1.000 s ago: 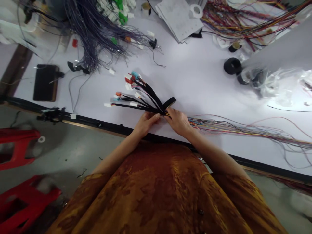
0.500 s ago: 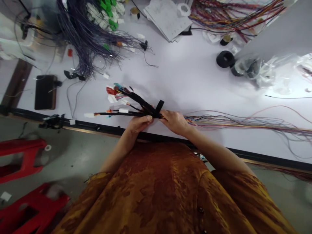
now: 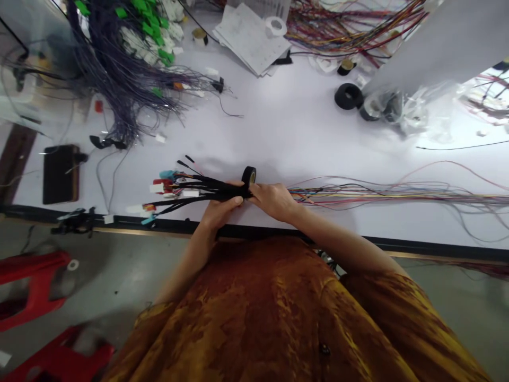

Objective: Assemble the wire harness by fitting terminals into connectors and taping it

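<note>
A wire harness (image 3: 214,185) lies across the near part of the table, its black-wrapped branches fanning out leftward to white, red and blue connectors (image 3: 161,185). My left hand (image 3: 220,212) is closed round the bundle where the branches meet, thumb on top. Just to its right, my right hand (image 3: 274,201) pinches the same bundle. A roll of black tape (image 3: 249,176) stands on edge at the bundle, against the fingertips of my right hand. Loose coloured wires (image 3: 358,195) run from under that hand to the right edge of view.
Purple wires (image 3: 119,79) with green and white connectors heap at the back left. Papers (image 3: 254,40) lie at the back middle. Another black tape roll (image 3: 349,96) sits beside plastic bags (image 3: 421,114). A phone-like dark object (image 3: 61,174) is at left; red stools (image 3: 40,286) stand below.
The tape piece standing up at the bundle has turned, so the roll's round side now shows. The branches on the left have rotated and spread differently. The whole view has shifted slightly.
</note>
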The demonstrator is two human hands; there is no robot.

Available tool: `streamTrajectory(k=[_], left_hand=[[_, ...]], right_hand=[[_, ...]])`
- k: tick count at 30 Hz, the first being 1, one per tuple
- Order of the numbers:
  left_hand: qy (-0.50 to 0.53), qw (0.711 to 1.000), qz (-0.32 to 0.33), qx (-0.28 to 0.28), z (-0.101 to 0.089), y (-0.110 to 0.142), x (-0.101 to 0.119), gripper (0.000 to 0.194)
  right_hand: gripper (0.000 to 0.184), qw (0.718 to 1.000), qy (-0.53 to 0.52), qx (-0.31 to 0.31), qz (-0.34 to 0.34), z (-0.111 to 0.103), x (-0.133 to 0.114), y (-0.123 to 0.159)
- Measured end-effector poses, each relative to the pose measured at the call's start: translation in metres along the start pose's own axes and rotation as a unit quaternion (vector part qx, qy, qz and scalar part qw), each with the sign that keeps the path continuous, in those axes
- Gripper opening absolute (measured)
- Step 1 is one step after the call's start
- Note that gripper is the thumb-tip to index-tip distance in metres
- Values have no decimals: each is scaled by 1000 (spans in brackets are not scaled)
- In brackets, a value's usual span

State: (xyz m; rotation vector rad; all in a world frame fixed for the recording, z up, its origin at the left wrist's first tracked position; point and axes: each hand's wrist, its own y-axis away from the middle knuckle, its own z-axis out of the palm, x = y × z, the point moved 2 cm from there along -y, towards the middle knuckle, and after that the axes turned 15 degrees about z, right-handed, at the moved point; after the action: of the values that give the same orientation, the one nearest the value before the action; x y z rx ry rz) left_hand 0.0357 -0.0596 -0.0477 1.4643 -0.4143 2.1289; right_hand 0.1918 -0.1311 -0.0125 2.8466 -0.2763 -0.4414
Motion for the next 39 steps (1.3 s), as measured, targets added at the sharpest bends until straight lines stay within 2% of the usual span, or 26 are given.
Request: streamTrajectory(k=[2,6,11,14,17,20,26,30,32,35,37,39], left_hand=[[9,1000,-7,18,2,-3,2,46],[9,998,38,44,11,-8,3,36],[-13,992,75,96,18,-12,1,33],[-29,989,68,126,17,-14,-1,33],[-27,988,58,144,15,-18,-3,33],[-1,986,51,161,14,-22,-6,31],[48,976,21,212,10,-30,-8,25],[60,972,-7,227,13,-35,-7,17],[69,961,-37,264,15,-36,-7,16],[66,945,-87,308,10,-30,-4,17],[32,955,-131,265,0,-20,5,18],[-61,965,-197,160,-15,-6,19,36]], right_hand=[[31,1000,6,17,-3,-1,0,-2],[32,999,18,42,21,-2,-2,-6],[31,997,20,63,46,-3,-6,-9],[29,995,55,64,53,-7,11,-5],[18,989,90,50,105,-11,57,10],[24,969,115,41,214,-16,129,35],[28,895,158,51,413,-32,283,102],[33,842,169,78,507,-37,361,143],[33,833,158,87,523,-37,384,155],[28,845,152,96,503,-38,397,165],[39,856,164,80,484,-41,393,170],[57,864,180,46,467,-46,380,174]])
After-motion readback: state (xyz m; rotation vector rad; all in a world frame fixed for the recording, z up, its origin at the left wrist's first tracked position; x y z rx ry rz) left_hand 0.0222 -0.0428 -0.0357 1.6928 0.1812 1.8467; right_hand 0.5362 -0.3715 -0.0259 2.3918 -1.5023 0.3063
